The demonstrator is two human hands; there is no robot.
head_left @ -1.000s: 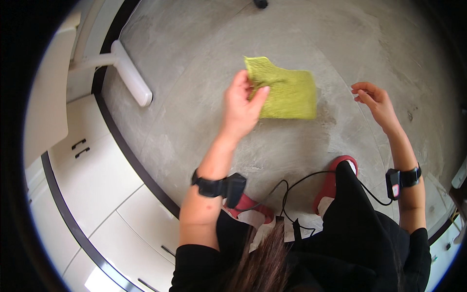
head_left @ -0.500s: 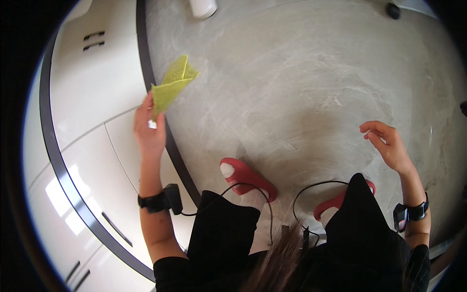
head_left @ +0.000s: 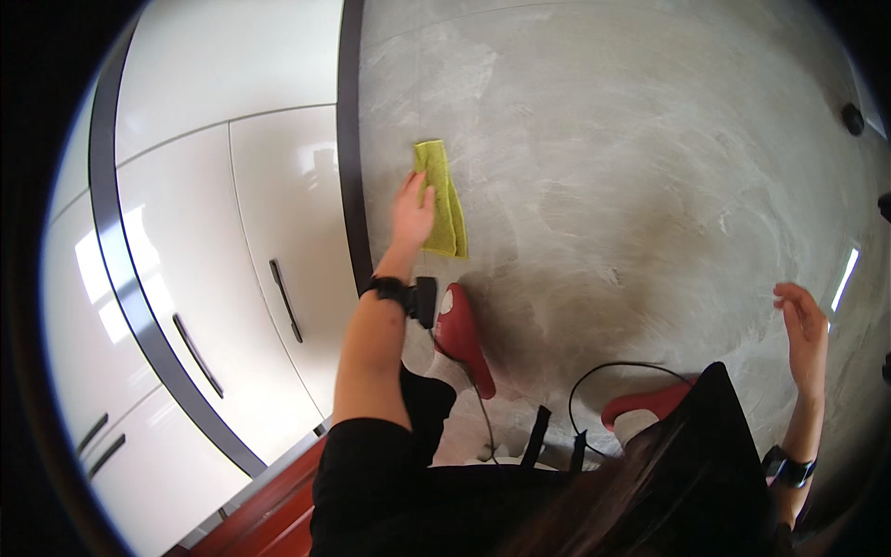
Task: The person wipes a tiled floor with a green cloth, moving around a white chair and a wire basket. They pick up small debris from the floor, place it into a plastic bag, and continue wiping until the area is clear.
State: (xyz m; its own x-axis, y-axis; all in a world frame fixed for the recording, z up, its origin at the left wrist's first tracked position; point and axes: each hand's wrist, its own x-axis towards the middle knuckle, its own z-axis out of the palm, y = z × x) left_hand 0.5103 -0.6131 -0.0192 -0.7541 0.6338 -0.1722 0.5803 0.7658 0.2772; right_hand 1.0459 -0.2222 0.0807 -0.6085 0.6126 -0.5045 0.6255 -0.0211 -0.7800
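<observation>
**Yellow-green oblong fabric cloth [head_left: 447,212] at my left hand [head_left: 412,215]**

My right hand [head_left: 806,325], loosely curled, is well apart at right. My left hand touches the cloth's left side; pinching or pressing, I cannot tell. The cloth runs lengthwise near to far, over marbled grey floor [head_left: 575,139].

Bright glare patches the white cabinet doors [head_left: 190,218] — soft shadow dims the floor [head_left: 575,288] — while straight lines bend.

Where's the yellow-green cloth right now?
In the head view, the cloth is at upper middle, under the left hand, just right of the white cabinets.
</observation>
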